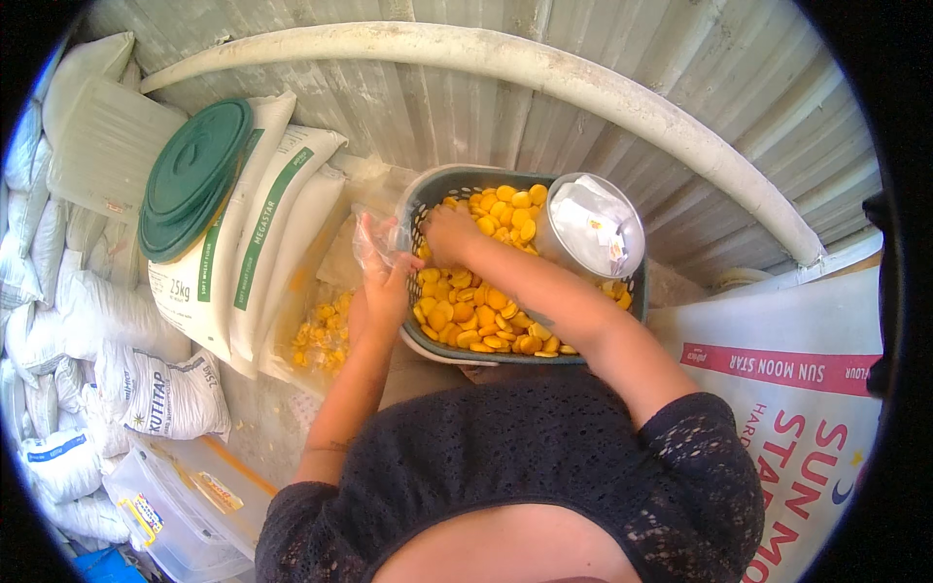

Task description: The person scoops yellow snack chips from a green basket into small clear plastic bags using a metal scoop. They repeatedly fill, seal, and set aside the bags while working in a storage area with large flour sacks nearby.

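Note:
My left hand (386, 270) holds a small clear plastic bag (368, 237) spread over its fingers, at the left rim of a grey perforated plastic basket (525, 178). Inside the basket lies a thick layer of round, flat yellow biscuits (474, 310). My right hand (450, 235) reaches down among them near the basket's left end. Its fingertips are hidden, so whether they grip a biscuit does not show. A round metal pan (633, 244) rests tilted at the basket's right end, with a white plastic packet (583, 211) in it. Left of my left wrist are bagged yellow biscuits (321, 335) in a translucent tub (288, 357).
White flour sacks (270, 211) stand at the left, with a green round lid (193, 175) on them. More sacks (164, 393) and a clear lidded box (182, 517) lie beyond. A large flour sack (787, 408) stands right. A corrugated wall (466, 109) with a pipe (510, 58) closes the far side.

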`<act>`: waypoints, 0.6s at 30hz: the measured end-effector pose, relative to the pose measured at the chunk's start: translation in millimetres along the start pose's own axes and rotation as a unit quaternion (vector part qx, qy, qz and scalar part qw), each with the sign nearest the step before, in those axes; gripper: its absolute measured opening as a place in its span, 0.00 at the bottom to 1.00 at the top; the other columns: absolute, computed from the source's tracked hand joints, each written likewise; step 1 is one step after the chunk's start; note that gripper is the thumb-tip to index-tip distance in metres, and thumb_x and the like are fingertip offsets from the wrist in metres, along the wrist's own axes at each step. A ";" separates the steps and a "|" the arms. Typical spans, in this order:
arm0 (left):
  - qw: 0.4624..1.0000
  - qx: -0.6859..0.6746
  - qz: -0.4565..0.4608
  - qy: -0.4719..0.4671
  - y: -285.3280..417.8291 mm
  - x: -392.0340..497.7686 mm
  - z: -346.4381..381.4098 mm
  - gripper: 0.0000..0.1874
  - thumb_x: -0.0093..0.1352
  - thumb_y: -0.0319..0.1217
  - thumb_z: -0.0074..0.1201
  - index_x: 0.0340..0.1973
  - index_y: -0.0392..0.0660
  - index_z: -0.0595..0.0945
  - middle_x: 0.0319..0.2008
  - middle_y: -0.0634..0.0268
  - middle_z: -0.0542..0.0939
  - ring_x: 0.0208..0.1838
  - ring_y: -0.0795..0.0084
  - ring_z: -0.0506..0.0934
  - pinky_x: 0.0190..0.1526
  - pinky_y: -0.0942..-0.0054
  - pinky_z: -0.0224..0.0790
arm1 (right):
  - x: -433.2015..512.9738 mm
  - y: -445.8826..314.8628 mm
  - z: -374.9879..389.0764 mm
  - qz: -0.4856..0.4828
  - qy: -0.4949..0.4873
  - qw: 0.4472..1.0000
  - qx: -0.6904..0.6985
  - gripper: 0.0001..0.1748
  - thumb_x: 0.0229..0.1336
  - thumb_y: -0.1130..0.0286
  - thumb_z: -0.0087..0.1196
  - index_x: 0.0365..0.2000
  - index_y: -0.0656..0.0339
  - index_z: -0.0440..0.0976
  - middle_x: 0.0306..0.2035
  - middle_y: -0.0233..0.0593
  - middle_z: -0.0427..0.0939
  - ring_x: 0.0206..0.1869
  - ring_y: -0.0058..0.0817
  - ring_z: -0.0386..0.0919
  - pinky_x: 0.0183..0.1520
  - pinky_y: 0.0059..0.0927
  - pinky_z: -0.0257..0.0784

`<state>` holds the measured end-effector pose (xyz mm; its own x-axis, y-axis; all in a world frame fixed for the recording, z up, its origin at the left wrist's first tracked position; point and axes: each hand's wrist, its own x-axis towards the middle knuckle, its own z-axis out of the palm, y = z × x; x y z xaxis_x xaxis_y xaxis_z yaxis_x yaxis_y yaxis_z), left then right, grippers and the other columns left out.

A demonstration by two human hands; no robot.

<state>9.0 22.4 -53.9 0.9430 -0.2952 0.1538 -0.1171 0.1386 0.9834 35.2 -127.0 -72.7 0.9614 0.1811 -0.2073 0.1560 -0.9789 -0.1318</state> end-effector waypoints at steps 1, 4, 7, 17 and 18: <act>1.000 0.008 0.002 -0.003 -0.3 0.0 -1.0 0.42 0.60 0.20 0.42 0.67 0.47 0.42 0.60 0.52 0.60 0.33 0.74 0.74 0.34 0.78 0.66 | -1.5 0.8 0.7 -0.012 -0.017 0.999 0.025 0.31 0.44 0.47 0.57 0.43 0.61 0.73 0.43 0.42 0.72 0.49 0.38 0.69 0.54 0.39 0.59; 1.000 0.015 0.007 -0.013 -2.6 1.6 -2.2 0.42 0.60 0.19 0.42 0.67 0.47 0.42 0.60 0.54 0.59 0.33 0.75 0.74 0.34 0.80 0.66 | -13.1 6.2 2.7 -0.065 -0.062 0.994 0.064 0.23 0.47 0.51 0.56 0.40 0.56 0.75 0.40 0.40 0.74 0.46 0.38 0.72 0.52 0.40 0.62; 0.999 0.023 0.012 -0.027 -5.8 3.1 -1.1 0.41 0.61 0.18 0.42 0.67 0.47 0.44 0.60 0.55 0.60 0.34 0.76 0.73 0.34 0.81 0.66 | -43.0 4.4 11.7 -0.134 0.005 0.988 0.072 0.18 0.49 0.54 0.55 0.38 0.52 0.76 0.38 0.40 0.75 0.44 0.39 0.72 0.50 0.43 0.64; 0.992 0.115 0.034 -0.039 -5.8 -0.6 0.5 0.38 0.62 0.17 0.44 0.66 0.47 0.50 0.57 0.58 0.68 0.44 0.72 0.72 0.46 0.76 0.66 | -97.0 23.6 -19.4 -0.043 0.168 0.981 0.083 0.15 0.53 0.59 0.51 0.36 0.58 0.75 0.29 0.43 0.76 0.40 0.42 0.75 0.45 0.44 0.67; 0.983 0.160 0.082 -0.046 -5.3 0.0 3.1 0.37 0.62 0.17 0.45 0.66 0.46 0.50 0.57 0.58 0.69 0.48 0.70 0.72 0.49 0.74 0.65 | -101.4 26.8 -23.8 -0.008 0.146 0.981 0.127 0.14 0.53 0.61 0.51 0.35 0.59 0.75 0.28 0.44 0.76 0.39 0.44 0.75 0.44 0.43 0.68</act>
<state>8.6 18.8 -58.8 0.8728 -0.3793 0.3073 -0.3717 -0.1085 0.9220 -52.6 -173.9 -32.1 0.9891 0.1245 0.0789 0.1453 -0.9142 -0.3783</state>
